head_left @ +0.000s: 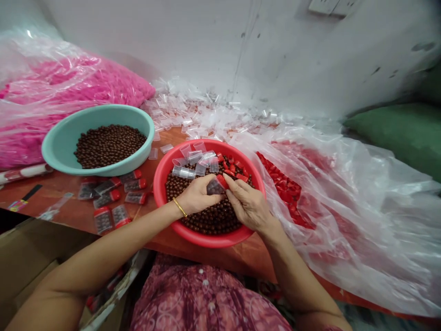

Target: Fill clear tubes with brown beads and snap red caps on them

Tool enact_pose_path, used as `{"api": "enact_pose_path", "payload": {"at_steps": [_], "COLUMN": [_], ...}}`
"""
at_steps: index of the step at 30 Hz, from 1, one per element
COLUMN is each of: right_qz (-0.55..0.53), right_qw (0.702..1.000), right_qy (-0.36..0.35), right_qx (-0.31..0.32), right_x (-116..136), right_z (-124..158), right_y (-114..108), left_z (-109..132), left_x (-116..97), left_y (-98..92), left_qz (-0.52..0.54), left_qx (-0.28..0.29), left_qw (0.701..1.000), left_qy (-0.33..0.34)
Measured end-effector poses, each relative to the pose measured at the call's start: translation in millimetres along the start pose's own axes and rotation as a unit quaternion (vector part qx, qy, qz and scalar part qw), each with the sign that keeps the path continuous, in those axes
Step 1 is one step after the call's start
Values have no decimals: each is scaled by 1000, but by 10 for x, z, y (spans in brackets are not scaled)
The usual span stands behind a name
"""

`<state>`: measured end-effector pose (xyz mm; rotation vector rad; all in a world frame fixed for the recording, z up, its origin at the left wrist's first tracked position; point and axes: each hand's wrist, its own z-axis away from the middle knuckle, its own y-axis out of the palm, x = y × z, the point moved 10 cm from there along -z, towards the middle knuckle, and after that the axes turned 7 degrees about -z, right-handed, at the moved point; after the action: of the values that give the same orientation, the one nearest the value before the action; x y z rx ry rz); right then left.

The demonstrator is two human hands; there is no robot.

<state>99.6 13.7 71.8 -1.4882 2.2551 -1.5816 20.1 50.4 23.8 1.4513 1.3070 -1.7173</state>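
Note:
Over the red basin (209,241) my left hand (197,195) is closed around a small clear plastic container (216,185) filled with dark balls. My right hand (248,202) pinches the red cap (221,181) at the container's right end; whether the cap is fully seated I cannot tell. Beneath my hands lie many shiny brown balls (210,218). Clear empty containers (196,158) rest on the balls at the basin's back, and loose red caps (237,168) lie to their right. A gold bangle (179,208) circles my left wrist.
Several filled, red-capped containers (106,198) lie left of the basin. Behind them stands a teal basin (58,142) of brown balls. A pink-filled bag (103,82), a heap of clear containers (206,110) and a plastic bag (344,207) of red caps surround the work area. A cardboard box (31,257) sits below.

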Motion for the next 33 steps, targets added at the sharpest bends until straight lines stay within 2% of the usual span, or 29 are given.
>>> {"api": "enact_pose_path", "payload": {"at_steps": [4, 7, 10, 13, 14, 16, 18, 20, 22, 23, 24, 26, 27, 28, 29, 31, 33], "right_qz": [-6, -58, -127, -237, -280, -350, -376, -363, -348, -358, -385, -472, -508, -524, -514, -421, -270], "right_qw": [1000, 998, 988, 946, 928, 901, 896, 907, 916, 912, 898, 848, 826, 816, 823, 873, 933], "right_qy": [-12, 0, 62, 170, 201, 238, 236, 213, 194, 196, 209, 238, 246, 245, 237, 213, 193], "right_qx": [-10, -8, -68, -143, -142, -93, -23, 28, 46, 45, 41, 35, 21, -6, -44, -125, -139], "right_x": [64, 24, -143, -399, -456, -485, -422, -338, -277, -263, -260, -251, -259, -291, -349, -504, -611], "right_z": [58, 67, 14, -46, -74, -141, -186, -195, -195, -197, -200, -224, -247, -274, -295, -285, -239], "right_y": [28, -3, -137, -126, -35, 222, 443, 552, 563, 552, 545, 544, 512, 438, 324, 27, -178], "left_z": [23, 25, 14, 12, 19, 49, 85, 110, 118, 117, 113, 110, 115, 125, 144, 219, 368], "left_x": [-16, -36, -86, -142, -143, -126, -100, -66, -41, -43, -66, -171, -244, -322, -394, -484, -469], "left_y": [-26, 19, 112, 157, 172, 220, 266, 294, 309, 312, 316, 324, 312, 276, 208, -46, -445], "left_qz": [-41, -87, -148, -223, -250, -302, -353, -396, -426, -436, -442, -442, -436, -426, -414, -401, -418], "left_qx": [-9, 17, 62, 84, 93, 121, 143, 153, 151, 145, 136, 112, 95, 73, 46, -24, -108], "left_qw": [999, 996, 987, 971, 964, 946, 925, 906, 892, 888, 886, 888, 892, 897, 904, 912, 902], "left_qy": [17, 12, 8, 8, 4, 0, 4, 10, 16, 21, 31, 62, 77, 88, 94, 81, 35]}}
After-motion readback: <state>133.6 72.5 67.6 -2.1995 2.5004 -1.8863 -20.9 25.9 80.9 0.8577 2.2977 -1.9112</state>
